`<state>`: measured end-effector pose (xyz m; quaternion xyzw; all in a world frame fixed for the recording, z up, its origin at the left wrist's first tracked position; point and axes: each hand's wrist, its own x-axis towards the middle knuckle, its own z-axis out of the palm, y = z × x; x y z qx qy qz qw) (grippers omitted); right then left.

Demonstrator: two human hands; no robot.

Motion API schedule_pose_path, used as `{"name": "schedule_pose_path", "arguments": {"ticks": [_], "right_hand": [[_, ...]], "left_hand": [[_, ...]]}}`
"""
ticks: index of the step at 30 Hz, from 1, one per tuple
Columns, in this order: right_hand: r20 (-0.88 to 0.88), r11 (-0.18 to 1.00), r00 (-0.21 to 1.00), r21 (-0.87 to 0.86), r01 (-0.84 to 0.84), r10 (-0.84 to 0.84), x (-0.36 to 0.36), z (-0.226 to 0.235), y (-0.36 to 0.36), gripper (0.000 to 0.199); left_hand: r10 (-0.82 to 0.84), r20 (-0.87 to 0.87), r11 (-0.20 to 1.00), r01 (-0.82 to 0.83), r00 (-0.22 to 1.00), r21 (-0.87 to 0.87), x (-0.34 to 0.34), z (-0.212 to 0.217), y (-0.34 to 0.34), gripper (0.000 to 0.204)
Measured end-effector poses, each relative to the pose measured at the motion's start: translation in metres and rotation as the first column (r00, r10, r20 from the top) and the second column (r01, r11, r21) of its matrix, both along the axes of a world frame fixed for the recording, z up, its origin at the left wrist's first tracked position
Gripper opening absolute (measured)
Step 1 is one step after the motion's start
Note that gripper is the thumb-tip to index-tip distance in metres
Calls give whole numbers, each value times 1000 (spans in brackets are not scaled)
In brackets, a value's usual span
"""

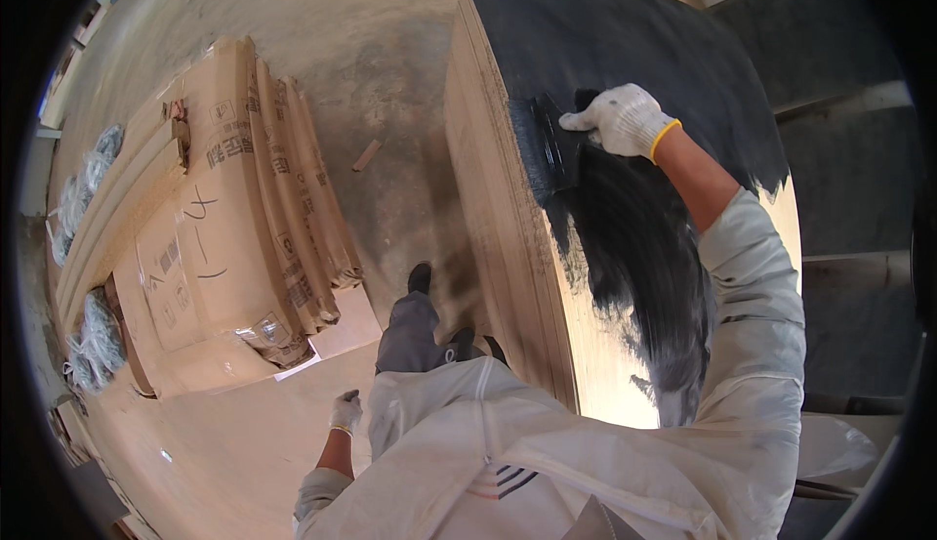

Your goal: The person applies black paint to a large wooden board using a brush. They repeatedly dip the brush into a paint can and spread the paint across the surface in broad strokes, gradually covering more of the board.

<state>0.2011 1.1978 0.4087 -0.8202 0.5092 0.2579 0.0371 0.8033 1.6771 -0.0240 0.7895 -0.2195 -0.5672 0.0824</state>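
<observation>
My right hand [625, 122], in a white knit glove with a yellow cuff, is closed around a wide, flat, black-coated paint tool [556, 145]. Whether its head is a brush or a scraper I cannot make out. The tool rests on the top board [610, 384] of a tall stack, near its left edge. Wet-looking black coating [634, 27] covers the far part of this board, with streaks running toward me over pale bare wood. My left hand [345, 411], also gloved, hangs low at my left side. Its fingers are curled, with nothing visible in them.
The board stack's layered side [488, 169] rises on the right of the floor. Flattened cardboard cartons [185, 237] lie piled on the left, beside clear plastic bundles [96, 345]. A small wood scrap [366, 155] lies between the stacks. Dark panels [849, 188] stand at far right.
</observation>
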Motion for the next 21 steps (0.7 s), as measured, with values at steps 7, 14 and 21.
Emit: {"name": "schedule_pose_path", "arguments": {"ticks": [7,14,21], "right_hand": [[42,1000,999,-14,-8,9,-21,-6,1,49],[26,991,998,119,53,-56,-8,0,51,36],[-6,988,998,141,-55,57,-48,-13,145,54]], "left_hand": [[-22,71,999,24,997,-27,14,-9,7,30],[158,-8,984,-159,987,-78,-5,-13,-5,25],[79,-15,996,-78,997,45,3,11,3,30]]}}
